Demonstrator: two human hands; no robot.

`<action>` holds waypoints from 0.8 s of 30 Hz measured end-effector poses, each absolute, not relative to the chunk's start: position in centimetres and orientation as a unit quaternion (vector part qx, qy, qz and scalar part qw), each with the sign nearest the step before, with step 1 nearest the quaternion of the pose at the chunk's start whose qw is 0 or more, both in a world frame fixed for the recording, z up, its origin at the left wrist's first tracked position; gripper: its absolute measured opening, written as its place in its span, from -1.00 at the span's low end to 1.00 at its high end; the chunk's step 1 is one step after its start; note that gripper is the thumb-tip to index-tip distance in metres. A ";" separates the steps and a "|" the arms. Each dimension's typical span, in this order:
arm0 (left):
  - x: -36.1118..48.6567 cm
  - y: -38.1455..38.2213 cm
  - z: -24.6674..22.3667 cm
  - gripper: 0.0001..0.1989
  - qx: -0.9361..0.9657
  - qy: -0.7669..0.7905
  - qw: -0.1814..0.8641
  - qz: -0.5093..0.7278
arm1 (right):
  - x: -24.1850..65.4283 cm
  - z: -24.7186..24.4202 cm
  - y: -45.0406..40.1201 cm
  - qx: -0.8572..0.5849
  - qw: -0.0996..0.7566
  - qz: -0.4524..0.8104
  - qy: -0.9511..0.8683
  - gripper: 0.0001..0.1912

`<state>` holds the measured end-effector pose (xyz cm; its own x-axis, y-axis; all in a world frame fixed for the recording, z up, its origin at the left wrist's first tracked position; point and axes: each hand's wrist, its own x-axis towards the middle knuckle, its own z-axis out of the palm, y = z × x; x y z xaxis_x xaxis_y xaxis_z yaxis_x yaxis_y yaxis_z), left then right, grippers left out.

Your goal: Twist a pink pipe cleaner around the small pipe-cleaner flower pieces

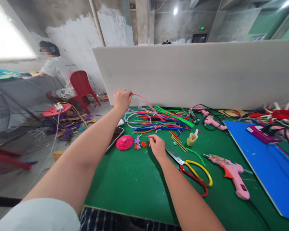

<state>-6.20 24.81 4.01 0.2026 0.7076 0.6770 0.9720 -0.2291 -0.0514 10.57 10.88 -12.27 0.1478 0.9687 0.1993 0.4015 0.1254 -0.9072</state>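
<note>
My left hand (122,98) is raised at the far left of the pile, its fingers pinched on the end of a pink pipe cleaner (145,99) that curves down into a heap of colored pipe cleaners (159,119). Lower down, my right hand (157,146) hovers over the green table with its fingers drawn together; whether they hold anything is too small to tell. Just left of it lie small purple and orange flowers (143,144) and a pink ribbed disc (124,142). Open scissors (180,161) with yellow and red handles rest beside my right wrist.
A pink glue gun (233,171) lies at the right, near a blue board (269,166) with a purple power strip (263,133). A white partition (195,73) stands behind the table (132,189). A person sits at another table on the left, by a red chair (80,83).
</note>
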 end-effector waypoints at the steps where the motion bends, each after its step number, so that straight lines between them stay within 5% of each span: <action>1: -6.3 24.7 4.1 -0.74 -0.730 -0.575 0.243 -0.277 | 10.6 -12.3 10.9 -0.590 0.476 0.297 -0.581 -0.71; 14: -10.3 24.1 4.2 -0.73 -0.600 -0.624 0.064 -0.497 | 10.6 -12.4 10.9 -0.589 0.473 0.292 -0.586 -0.72; 24: -11.6 14.7 -8.8 -0.62 -0.583 -0.624 -0.140 -0.500 | 10.3 -12.2 10.4 -0.583 0.462 0.264 -0.614 -0.72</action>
